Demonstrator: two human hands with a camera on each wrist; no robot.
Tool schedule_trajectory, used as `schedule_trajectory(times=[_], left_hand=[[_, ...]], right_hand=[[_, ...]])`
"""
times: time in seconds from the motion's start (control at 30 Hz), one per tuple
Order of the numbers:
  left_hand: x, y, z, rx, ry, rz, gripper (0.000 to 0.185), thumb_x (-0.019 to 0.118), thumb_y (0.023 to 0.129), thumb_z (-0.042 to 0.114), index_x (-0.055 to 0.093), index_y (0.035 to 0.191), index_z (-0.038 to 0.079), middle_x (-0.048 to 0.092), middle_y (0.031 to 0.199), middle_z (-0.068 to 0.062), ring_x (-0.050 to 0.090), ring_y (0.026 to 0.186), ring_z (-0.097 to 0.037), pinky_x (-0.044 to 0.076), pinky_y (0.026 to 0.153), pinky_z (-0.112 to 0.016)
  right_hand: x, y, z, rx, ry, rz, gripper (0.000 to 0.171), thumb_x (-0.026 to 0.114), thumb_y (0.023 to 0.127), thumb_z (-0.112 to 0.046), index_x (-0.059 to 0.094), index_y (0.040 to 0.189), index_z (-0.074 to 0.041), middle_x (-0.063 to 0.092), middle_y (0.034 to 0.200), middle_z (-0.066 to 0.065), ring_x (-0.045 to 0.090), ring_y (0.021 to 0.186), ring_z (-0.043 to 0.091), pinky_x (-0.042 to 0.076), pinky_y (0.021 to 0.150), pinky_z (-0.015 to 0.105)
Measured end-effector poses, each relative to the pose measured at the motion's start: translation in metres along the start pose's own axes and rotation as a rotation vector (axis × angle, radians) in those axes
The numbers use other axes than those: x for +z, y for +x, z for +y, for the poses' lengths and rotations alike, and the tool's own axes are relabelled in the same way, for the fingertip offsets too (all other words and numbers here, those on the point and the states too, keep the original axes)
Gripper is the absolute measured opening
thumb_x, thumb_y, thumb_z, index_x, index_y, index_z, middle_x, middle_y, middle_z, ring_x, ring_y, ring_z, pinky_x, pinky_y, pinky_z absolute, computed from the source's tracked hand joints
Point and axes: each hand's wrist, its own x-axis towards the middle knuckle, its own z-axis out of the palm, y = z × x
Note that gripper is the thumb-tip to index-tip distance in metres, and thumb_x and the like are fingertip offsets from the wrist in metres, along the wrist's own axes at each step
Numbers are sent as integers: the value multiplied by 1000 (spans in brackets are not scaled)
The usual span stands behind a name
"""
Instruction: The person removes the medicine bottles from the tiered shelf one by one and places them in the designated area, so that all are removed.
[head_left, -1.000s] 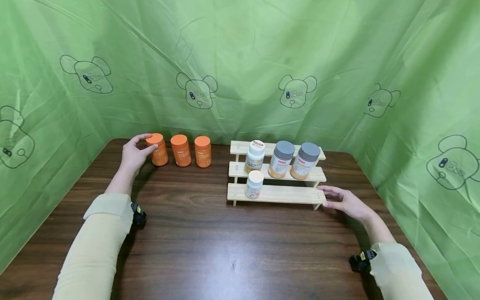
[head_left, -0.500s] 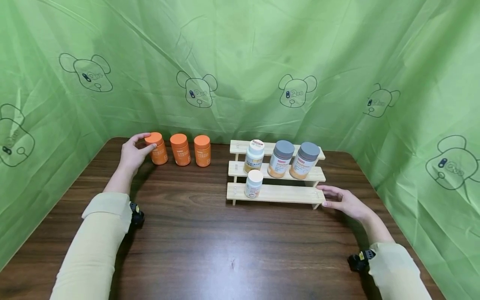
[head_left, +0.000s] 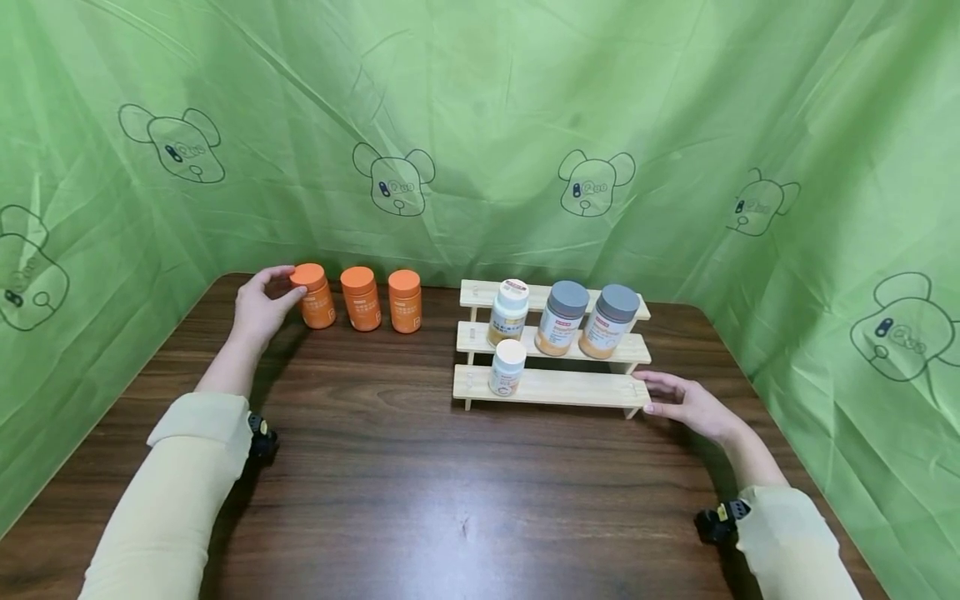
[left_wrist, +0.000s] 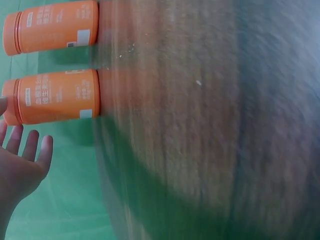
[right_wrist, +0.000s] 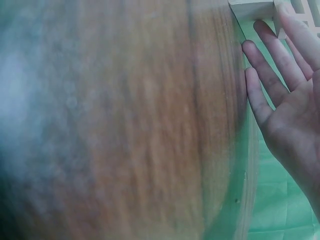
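Observation:
Beside the leftmost orange supplement bottle, my left hand has its thumb and fingertips near the cap. The left wrist view shows this hand's fingers loosely spread, not wrapped round the bottle; the thumb is close to the cap. Two more orange bottles, a middle one and a right one, stand in the same row. At the right end of a three-step wooden shelf, my right hand rests with fingers mostly straight. Its thumb and fingertips are at the end of the lowest step.
The shelf's middle step carries a white bottle and two grey-capped bottles, one left and one right. On the lowest step stands a small white bottle. A green curtain encloses the brown table.
My left hand has eased slightly left, its fingers drawing off the leftmost orange bottle's cap. That bottle stays in the row. My right hand is still at the shelf's end.

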Motion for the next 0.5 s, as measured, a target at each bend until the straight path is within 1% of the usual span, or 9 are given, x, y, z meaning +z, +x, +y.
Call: schedule_trajectory(times=[0.07, 0.13, 0.2, 0.3, 0.37, 0.5], left_hand=[[0, -3, 3, 8, 22, 4, 49, 66, 88, 25, 53, 131, 5, 56, 126, -15, 54, 113, -27, 41, 79, -8], [-1, -5, 6, 15, 50, 12, 48, 66, 89, 26, 53, 130, 5, 56, 127, -15, 52, 115, -27, 42, 86, -16], [-1, -7, 10, 20, 90, 24, 47, 66, 89, 27, 54, 129, 5, 57, 126, -15, 52, 114, -27, 43, 90, -26], [-2, -9, 16, 34, 146, 45, 44, 65, 89, 26, 56, 127, 5, 58, 125, -16, 51, 114, -28, 38, 95, -42], [-3, -11, 21, 49, 175, 53, 42, 65, 89, 24, 57, 126, 5, 59, 123, -17, 52, 112, -29, 36, 96, -44], [-2, -17, 30, 74, 193, 62, 40, 65, 89, 22, 58, 125, 5, 60, 121, -18, 52, 110, -31, 33, 96, -47]], right_hand=[[0, -1, 0, -3, 8, 0, 56, 66, 89, -15, 44, 139, -7, 56, 128, 21, 55, 111, 0, 41, 90, 14], [1, -1, 0, -2, 10, 4, 56, 67, 89, -15, 44, 139, -7, 56, 128, 21, 56, 110, 0, 41, 90, 13], [1, -2, -1, -1, 5, 7, 56, 66, 89, -15, 44, 139, -7, 57, 128, 20, 56, 110, 1, 41, 90, 13], [1, -2, -2, 6, -9, 12, 56, 66, 89, -16, 44, 139, -8, 57, 128, 19, 56, 110, 1, 41, 90, 14], [1, -2, -2, 11, -18, 15, 56, 67, 89, -17, 44, 140, -9, 57, 128, 18, 56, 110, 2, 41, 90, 15], [1, -1, -2, 12, -26, 13, 56, 67, 88, -18, 45, 139, -10, 58, 128, 17, 56, 110, 1, 42, 90, 16]])
